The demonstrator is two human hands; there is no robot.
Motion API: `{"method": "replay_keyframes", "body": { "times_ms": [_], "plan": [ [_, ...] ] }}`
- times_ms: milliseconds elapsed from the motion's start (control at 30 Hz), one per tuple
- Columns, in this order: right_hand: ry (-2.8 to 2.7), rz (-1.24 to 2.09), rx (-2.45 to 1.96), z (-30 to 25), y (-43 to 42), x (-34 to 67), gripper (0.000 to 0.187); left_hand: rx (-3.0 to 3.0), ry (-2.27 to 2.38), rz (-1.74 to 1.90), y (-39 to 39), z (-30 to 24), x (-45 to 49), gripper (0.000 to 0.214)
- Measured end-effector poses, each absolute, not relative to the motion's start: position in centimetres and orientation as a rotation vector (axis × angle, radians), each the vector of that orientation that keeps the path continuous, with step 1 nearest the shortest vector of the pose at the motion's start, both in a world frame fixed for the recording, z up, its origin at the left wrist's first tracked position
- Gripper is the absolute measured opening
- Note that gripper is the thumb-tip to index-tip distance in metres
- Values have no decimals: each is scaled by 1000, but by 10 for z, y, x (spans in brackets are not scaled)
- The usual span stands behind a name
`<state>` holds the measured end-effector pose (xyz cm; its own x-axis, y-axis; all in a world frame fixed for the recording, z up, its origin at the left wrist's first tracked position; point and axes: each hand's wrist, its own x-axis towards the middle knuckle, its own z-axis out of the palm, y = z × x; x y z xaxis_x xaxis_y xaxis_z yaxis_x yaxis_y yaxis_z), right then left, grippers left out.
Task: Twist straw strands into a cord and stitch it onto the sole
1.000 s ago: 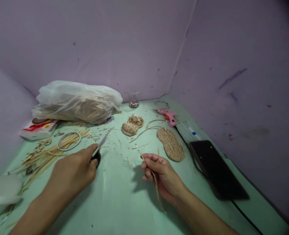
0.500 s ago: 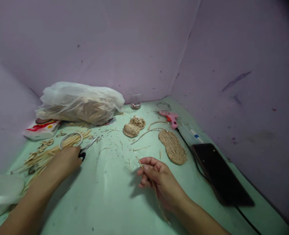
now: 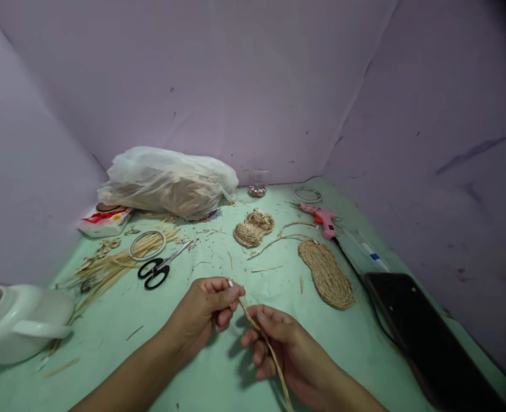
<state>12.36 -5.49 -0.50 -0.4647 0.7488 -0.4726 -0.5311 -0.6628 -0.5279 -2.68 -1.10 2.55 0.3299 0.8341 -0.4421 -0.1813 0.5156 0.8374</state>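
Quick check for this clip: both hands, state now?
Left hand: closed, pinching the cord near its end.
Right hand: loosely curled, holding the same cord.

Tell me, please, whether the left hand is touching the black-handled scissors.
Apart. The head view plainly shows a strip of green table between the scissors and the left hand, which pinches the cord.

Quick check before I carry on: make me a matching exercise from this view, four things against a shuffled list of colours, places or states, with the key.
Things:
1. scissors
2. glue gun
3. plastic bag
4. cord

Descriptions:
A. pink
B. pinched by the left hand
C. black handles, lying on the table
D. whitish and see-through

Pairs: 1-C, 2-A, 3-D, 4-B
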Motion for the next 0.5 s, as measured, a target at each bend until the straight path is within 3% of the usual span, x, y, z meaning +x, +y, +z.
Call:
{"method": "replay_keyframes", "body": {
  "times_ms": [500],
  "plan": [
    [-844, 1928, -1204, -8, -57, 118, 32, 880, 1221, 892, -3, 15, -35, 21]
  ]
}}
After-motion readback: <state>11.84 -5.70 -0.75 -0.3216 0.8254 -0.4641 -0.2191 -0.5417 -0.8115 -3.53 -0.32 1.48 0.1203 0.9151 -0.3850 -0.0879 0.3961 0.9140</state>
